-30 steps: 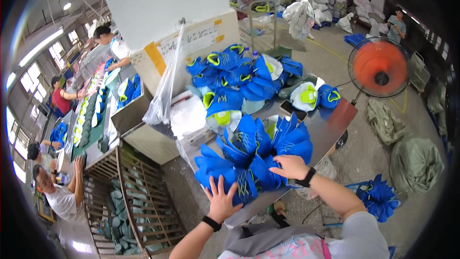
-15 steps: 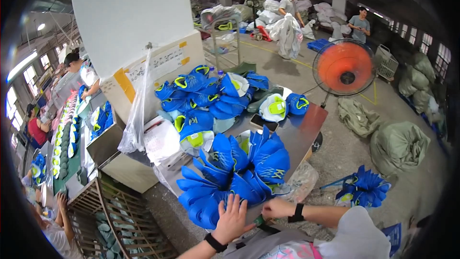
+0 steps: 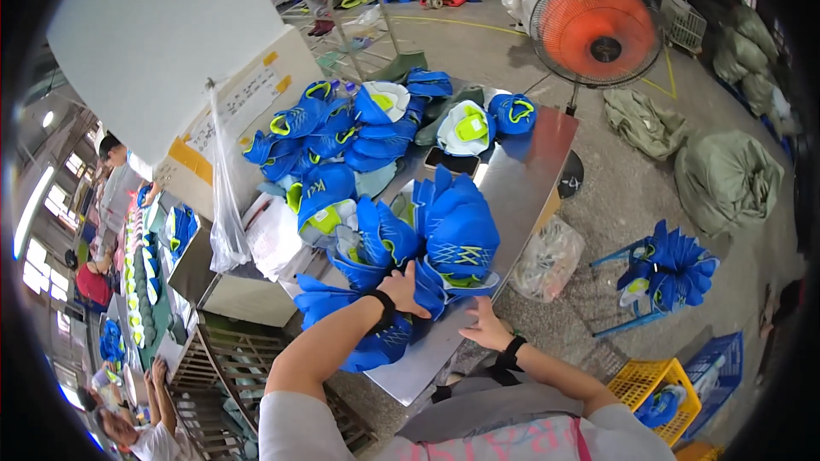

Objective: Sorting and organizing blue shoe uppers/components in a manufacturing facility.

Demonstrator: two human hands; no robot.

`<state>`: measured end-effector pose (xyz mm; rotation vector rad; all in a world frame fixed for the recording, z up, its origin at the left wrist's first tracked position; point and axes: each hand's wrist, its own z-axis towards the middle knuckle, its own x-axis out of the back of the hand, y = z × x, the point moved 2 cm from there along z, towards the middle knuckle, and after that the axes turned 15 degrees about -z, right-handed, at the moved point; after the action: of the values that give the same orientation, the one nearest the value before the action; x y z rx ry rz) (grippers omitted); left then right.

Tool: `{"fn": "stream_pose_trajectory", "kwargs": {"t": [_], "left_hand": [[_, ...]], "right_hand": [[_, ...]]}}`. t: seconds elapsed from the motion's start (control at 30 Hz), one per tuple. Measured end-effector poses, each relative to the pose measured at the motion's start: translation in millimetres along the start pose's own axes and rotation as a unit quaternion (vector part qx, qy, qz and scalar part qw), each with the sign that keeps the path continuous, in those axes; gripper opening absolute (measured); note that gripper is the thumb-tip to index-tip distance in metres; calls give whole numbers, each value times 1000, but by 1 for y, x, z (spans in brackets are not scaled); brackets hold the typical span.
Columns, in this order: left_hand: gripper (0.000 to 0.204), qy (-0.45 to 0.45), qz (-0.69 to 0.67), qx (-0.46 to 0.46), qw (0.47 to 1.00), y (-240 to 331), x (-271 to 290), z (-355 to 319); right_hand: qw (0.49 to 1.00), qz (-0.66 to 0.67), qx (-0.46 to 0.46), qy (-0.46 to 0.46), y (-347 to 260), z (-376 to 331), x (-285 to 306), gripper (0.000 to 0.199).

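Blue shoe uppers with yellow-green linings stand packed together in a cluster on the metal table. My left hand reaches into the near part of this cluster, thumb and a finger apart; its other fingers are partly hidden. Just right of it, my right hand is open beside the table's near right edge, fingers apart, close to the lowest uppers. Further back lies a looser pile of blue uppers. A dark phone rests between the pile and the cluster.
An orange fan stands beyond the table. At right are a blue stool bearing more uppers and a yellow crate. A slatted wooden bin stands at lower left. Co-workers sit along a conveyor at far left.
My left hand has moved forward into the cluster, and my right hand has opened. The ring of uppers has been split and shifted. My view has tilted down.
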<state>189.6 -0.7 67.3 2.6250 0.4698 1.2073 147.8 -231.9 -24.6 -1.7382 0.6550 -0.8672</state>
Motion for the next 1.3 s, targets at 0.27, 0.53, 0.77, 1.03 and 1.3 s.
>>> {"fn": "stream_pose_trajectory", "kwargs": {"t": [0.27,0.53,0.77,1.03,1.3], "left_hand": [[107,-187,-513,-98,832,-33,-10,33],[76,2,-80,-159,984,26,34,24],[92,81,113,-221,965,70,-6,-131],[38,250,250,-233,906,-28,-94,-149],[31,227,228,-271,907,-76,-105,-177]], "right_hand": [[918,-235,266,176,-71,18,58,80],[788,-574,213,61,-71,46,96,75],[723,-614,317,7,-105,40,57,59],[583,-719,365,-104,-122,139,41,37],[430,-728,473,-247,-124,124,17,25]]}}
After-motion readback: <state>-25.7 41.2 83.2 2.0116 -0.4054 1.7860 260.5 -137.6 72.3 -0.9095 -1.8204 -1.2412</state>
